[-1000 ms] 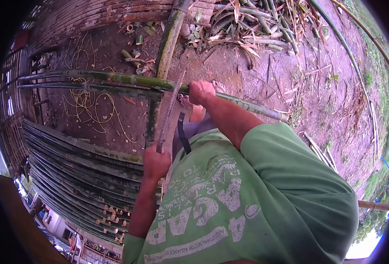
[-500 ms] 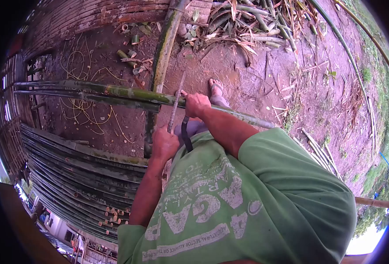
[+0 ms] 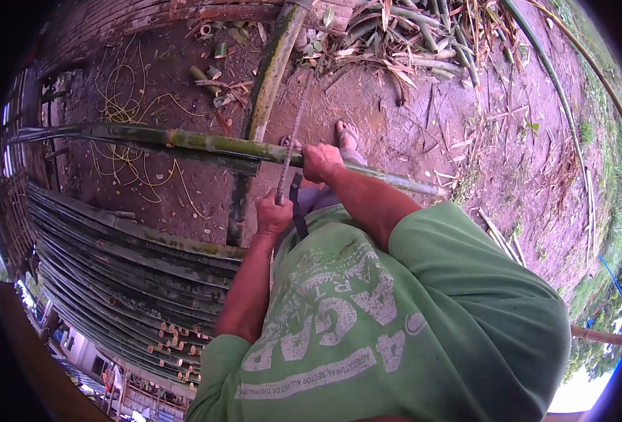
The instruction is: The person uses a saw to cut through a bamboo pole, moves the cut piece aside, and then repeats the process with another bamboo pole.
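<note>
My left hand is closed round the dark handle of a narrow saw. The saw's long, brownish blade lies across a green bamboo pole and points away from me. Just right of the blade, my right hand is wrapped over the same pole, whose cut end sticks out to the right. A second, darker bamboo pole lies alongside it on my side. Both rest across a mottled bamboo beam. Whether the blade has entered the pole is hard to make out.
Many dark bamboo poles are stacked at the lower left. Yellow cord lies tangled on the muddy ground. Bamboo offcuts are heaped at the top. My sandalled foot stands beyond the pole; slats stretch along the upper left.
My left hand and the saw have moved forward, away from my body, so the blade reaches farther past the pole. My right hand keeps its grip on the pole. The view has shifted slightly.
</note>
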### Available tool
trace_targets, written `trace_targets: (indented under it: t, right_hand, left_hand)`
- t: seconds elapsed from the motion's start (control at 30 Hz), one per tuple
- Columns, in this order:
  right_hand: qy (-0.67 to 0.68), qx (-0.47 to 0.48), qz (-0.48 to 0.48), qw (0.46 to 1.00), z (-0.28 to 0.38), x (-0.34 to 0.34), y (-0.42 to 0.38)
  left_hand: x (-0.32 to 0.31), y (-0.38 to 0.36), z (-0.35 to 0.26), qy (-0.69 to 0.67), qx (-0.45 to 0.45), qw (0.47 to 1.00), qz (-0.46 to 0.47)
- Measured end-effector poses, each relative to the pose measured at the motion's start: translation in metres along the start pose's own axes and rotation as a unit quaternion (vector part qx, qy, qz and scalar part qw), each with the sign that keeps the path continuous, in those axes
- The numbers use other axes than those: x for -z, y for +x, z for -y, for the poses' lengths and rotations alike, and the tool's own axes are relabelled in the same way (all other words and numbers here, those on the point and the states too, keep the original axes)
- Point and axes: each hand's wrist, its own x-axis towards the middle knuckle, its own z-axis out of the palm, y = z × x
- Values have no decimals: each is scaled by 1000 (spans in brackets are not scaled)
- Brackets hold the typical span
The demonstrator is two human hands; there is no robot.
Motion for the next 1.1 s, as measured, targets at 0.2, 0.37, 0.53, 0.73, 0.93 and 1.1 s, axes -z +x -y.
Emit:
trace_targets:
  t: [0.2, 0.37, 0.53, 0.73, 0.93, 1.1]
  right_hand:
    - [-15, 9, 16, 1000, -6, 13, 8]
    - [-15, -8, -24, 1000, 4, 19, -5]
    - [-14, -28, -38, 999, 9, 15, -9]
    - [-1, -11, -42, 999, 5, 10, -3]
    - [-7, -8, -4, 1000, -2, 8, 8]
    - [-14, 11, -31, 999, -1, 1, 1]
  left_hand:
    - [-18, 8, 41, -18, -104, 992, -66]
    - [22, 20, -46, -9, -17, 1000, 3]
    - [108, -60, -104, 69, 89, 989, 94]
    - [128, -107, -108, 78, 114, 988, 69]
    - [54, 11, -65, 67, 65, 995, 37]
    - [16, -4, -5, 28, -51, 997, -47]
